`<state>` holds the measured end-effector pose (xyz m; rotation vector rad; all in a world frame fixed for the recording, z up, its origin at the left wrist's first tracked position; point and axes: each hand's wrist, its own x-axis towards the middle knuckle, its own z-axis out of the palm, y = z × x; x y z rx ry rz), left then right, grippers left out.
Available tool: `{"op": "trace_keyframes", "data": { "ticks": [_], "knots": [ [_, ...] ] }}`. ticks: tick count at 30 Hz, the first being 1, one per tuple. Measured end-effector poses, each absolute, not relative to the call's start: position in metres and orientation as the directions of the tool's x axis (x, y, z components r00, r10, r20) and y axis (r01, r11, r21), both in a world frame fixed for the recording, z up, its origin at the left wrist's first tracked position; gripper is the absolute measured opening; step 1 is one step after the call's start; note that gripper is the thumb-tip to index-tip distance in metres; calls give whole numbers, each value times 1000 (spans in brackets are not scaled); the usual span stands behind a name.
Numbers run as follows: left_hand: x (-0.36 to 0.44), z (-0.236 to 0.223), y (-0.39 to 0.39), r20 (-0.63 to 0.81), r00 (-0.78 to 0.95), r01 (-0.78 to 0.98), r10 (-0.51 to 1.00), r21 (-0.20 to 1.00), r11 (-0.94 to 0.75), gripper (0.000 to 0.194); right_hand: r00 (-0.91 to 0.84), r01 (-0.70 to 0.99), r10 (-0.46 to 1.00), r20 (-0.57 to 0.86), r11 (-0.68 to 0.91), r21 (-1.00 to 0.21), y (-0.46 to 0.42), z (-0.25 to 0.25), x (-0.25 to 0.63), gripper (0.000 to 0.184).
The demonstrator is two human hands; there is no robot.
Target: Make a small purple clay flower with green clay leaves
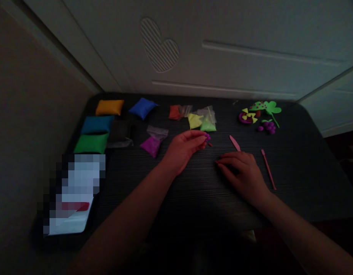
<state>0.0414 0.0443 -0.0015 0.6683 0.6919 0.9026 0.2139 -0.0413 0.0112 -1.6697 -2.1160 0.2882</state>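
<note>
My left hand is raised over the middle of the table, thumb and fingers pinching a small purple clay piece. Just beyond those fingertips lies a small brown clay bit. To the right, my right hand rests low on the table with thumb and forefinger tips together; whether anything tiny is between them I cannot make out. A pink clay knife lies partly hidden behind its knuckles. Further right is a thin pink modelling tool.
Bags of clay lie along the left and back: orange, blue, green, purple and yellow. At back right are a purple clay bowl, clay grapes and a green clay flower. A lit phone stands front left.
</note>
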Motion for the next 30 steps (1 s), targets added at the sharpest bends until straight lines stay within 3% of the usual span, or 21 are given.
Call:
{"op": "trace_keyframes", "data": {
  "ticks": [6, 10, 30],
  "knots": [
    [37, -2, 46, -296, 448, -503, 844, 697, 511, 11, -29, 747, 968, 248, 186, -638, -10, 32, 198, 13],
    [35, -3, 48, -335, 447, -539, 829, 639, 549, 10, 34, 684, 970, 242, 154, -713, 1, 27, 188, 14],
    [39, -2, 43, -315, 491, -518, 812, 644, 563, 7, 28, 625, 970, 242, 172, -761, -1, 20, 185, 14]
  ]
}}
